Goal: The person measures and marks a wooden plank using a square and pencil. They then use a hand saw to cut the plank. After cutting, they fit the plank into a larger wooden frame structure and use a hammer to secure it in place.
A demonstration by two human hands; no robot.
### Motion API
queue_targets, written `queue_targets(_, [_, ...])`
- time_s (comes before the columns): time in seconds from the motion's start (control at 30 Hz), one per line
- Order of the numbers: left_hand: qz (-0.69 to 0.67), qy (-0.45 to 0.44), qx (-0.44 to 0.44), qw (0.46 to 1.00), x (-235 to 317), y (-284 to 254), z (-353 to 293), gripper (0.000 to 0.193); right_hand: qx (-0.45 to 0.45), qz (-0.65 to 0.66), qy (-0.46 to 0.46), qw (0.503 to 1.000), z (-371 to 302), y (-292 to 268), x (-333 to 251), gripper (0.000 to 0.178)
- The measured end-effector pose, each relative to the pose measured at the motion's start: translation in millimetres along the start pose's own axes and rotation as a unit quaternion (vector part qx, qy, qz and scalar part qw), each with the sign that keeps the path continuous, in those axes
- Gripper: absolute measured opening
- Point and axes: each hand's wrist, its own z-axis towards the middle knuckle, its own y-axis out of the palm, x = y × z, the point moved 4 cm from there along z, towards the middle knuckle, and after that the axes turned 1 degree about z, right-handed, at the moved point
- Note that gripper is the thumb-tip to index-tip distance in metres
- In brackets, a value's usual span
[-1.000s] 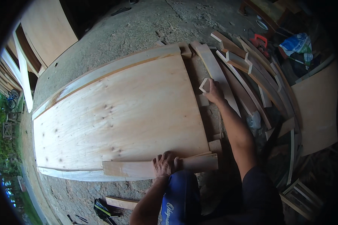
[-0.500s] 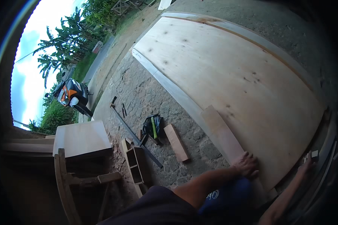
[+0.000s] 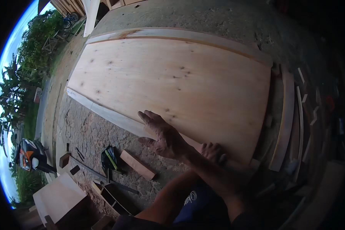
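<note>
A large pale plywood sheet lies in front of me, with a white-edged plank along its near side. On that near edge rests a short wooden board, partly covered by my hands. My left hand lies at the board's right end, its fingers bent over it. Crossing above my left arm, my right hand hovers over the board's other part, thumb and fingers apart, with nothing visible in it.
On the rough ground left of my arms lie a wood block, a black plastic bag with a green-handled tool, and a long metal square. An open wooden box stands nearer. Several wood strips lie at right.
My right hand has swung from the far right, where it held a small pale piece, leftward across my left arm. My left hand stays on the short board. The view has turned right.
</note>
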Motion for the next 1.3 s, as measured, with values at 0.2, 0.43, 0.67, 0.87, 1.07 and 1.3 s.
queue_targets(0.2, [0.122,0.008,-0.061,0.991,33,-22,14,0.040,0.372,-0.273,0.224,0.858,-174,-266,195,0.055])
queue_targets(0.43, [0.153,0.008,-0.079,0.985,16,-21,5,0.042,0.147,-0.373,0.397,0.826,-287,-305,298,0.081])
queue_targets(0.67, [0.146,0.016,-0.092,0.985,32,-16,11,0.042,0.591,0.016,0.421,0.687,-331,-297,338,0.097])
queue_targets(0.87, [0.223,0.025,-0.131,0.966,-8,-8,1,0.038,0.334,0.029,0.126,0.934,-94,-119,137,0.071])
queue_targets(1.07, [0.198,-0.010,-0.067,0.978,18,-24,9,0.035,0.059,-0.114,-0.032,0.991,-84,-19,-20,0.083])
queue_targets(1.3, [0.170,-0.005,-0.087,0.982,45,-15,0,0.034,0.136,-0.478,0.244,0.832,-332,-79,103,0.065])
